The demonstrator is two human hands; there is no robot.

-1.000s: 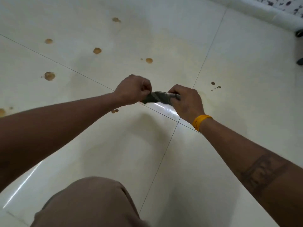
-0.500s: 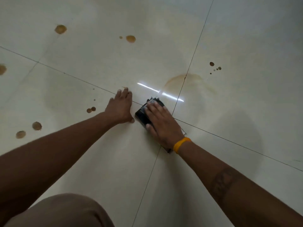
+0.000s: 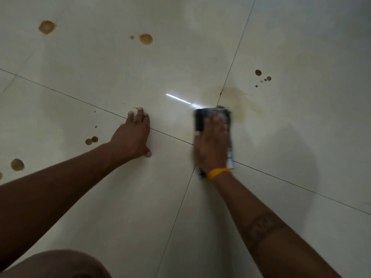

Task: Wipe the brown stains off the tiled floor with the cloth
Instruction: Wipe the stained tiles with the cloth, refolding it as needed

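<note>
A dark folded cloth lies flat on the pale tiled floor at the tile joint. My right hand presses it down with straight fingers, just below a smeared brown stain. My left hand rests flat on the floor to the left, fingers straight. Round brown spots lie around: one far ahead, one at far left, a pair beside my left wrist, small dots at right.
Another brown spot sits at the left edge. My knee in brown cloth shows at the bottom left. A yellow band circles my right wrist. A bright light streak reflects on the glossy tile.
Both hands twisted the cloth in the air, then laid it on the floor. Since then my right hand has slid the cloth rightward and forward toward the smeared stain; my left hand stays planted.
</note>
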